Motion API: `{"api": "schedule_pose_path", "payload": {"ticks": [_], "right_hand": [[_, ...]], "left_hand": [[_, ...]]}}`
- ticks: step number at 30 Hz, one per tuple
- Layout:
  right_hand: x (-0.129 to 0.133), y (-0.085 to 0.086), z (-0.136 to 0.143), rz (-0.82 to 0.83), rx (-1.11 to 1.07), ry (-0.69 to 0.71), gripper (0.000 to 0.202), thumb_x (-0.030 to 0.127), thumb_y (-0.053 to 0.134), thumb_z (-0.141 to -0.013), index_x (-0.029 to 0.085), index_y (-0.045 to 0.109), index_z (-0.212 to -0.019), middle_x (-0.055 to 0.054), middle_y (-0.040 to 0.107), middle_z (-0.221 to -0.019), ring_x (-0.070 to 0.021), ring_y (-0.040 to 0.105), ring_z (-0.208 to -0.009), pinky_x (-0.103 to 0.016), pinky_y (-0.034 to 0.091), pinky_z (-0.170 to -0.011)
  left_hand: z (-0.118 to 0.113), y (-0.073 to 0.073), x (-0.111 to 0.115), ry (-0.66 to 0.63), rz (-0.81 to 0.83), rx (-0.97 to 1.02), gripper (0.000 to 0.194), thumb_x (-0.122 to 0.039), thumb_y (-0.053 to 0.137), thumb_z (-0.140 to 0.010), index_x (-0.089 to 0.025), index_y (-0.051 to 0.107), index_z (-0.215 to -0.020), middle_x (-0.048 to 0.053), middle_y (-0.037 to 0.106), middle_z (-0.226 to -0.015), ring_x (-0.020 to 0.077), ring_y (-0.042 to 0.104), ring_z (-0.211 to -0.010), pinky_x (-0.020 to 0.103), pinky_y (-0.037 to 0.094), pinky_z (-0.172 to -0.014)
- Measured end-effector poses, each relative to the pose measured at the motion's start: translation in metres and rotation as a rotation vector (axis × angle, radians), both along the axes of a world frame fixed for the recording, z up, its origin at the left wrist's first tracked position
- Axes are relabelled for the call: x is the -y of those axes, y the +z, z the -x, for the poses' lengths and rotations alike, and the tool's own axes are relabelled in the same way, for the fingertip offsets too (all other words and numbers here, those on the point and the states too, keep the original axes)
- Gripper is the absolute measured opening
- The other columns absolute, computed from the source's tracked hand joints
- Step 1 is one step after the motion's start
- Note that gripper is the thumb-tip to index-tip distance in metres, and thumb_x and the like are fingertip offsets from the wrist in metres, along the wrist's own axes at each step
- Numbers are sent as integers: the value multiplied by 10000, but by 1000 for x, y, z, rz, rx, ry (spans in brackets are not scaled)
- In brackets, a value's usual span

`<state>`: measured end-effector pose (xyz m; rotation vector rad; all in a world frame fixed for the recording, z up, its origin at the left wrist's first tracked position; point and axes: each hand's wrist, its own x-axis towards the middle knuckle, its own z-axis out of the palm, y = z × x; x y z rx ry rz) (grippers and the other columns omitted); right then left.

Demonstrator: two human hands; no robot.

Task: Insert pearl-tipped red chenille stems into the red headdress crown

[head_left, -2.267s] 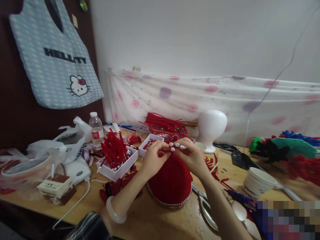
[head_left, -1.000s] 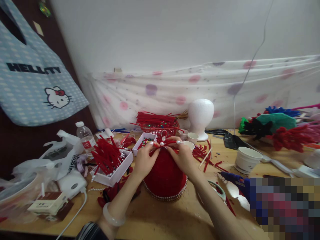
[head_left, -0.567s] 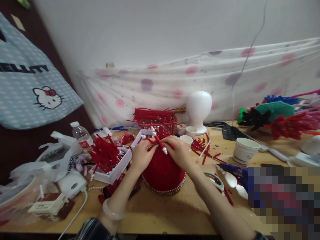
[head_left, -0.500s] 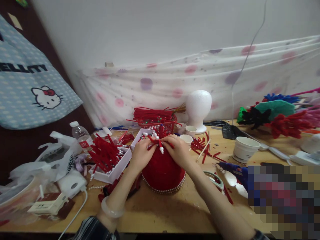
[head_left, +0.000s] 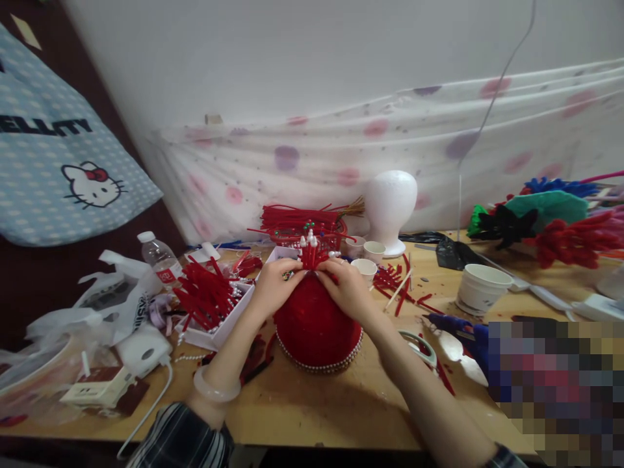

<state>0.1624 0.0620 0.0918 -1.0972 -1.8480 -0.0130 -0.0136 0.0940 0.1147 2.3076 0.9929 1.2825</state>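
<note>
A red dome-shaped piece (head_left: 319, 331) with a rim of pearl beads rests on the table in the middle. At its top stands a red decoration (head_left: 310, 255) of short upright stems tipped with white beads. My left hand (head_left: 279, 285) pinches the base of this decoration from the left, its fingers closed. From the right, my right hand (head_left: 344, 285) grips the same base, thumb and fingers pressed together. The fingertips of both hands nearly meet there and hide the spot where the decoration meets the dome.
A white box (head_left: 214, 335) of red stems sits left, near a bottle (head_left: 160, 260) and plastic bags. Behind are a red basket (head_left: 287, 239) and a white foam head (head_left: 390, 208). Paper cups (head_left: 482, 289), a glue gun (head_left: 453, 327) and red scraps lie right.
The red decoration has tilted from lying toward me to standing upright, its white tips now pointing up. Both hands have stayed on it. The view has shifted slightly.
</note>
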Motion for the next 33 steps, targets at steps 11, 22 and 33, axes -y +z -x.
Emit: {"api": "schedule_pose_path", "payload": {"ticks": [11, 22, 33], "right_hand": [[1, -7, -2, -31, -104, 45, 139, 161, 553, -875, 196, 681, -836, -51, 703, -833, -187, 641, -765, -295, 475, -711], [0, -11, -2, -26, -157, 49, 143, 195, 560, -853, 210, 692, -799, -46, 726, -814, -194, 657, -738, -313, 503, -708], [3, -3, -1, 25, -208, 100, 149, 221, 550, -864, 210, 689, -916, -58, 737, -913, -206, 678, -844, -345, 517, -779]], "left_hand": [[4, -12, 3, 44, 43, 59, 122, -190, 629, -785, -182, 751, -782, 17, 765, -792, 180, 698, -756, 278, 536, -761], [-5, -5, 4, 50, 74, 52, 102, -170, 655, -767, -172, 756, -787, 25, 780, -841, 194, 711, -795, 283, 528, -804], [-5, -4, 9, 42, 99, 66, 231, -164, 607, -827, -185, 733, -1019, 41, 774, -988, 200, 723, -904, 326, 541, -892]]}}
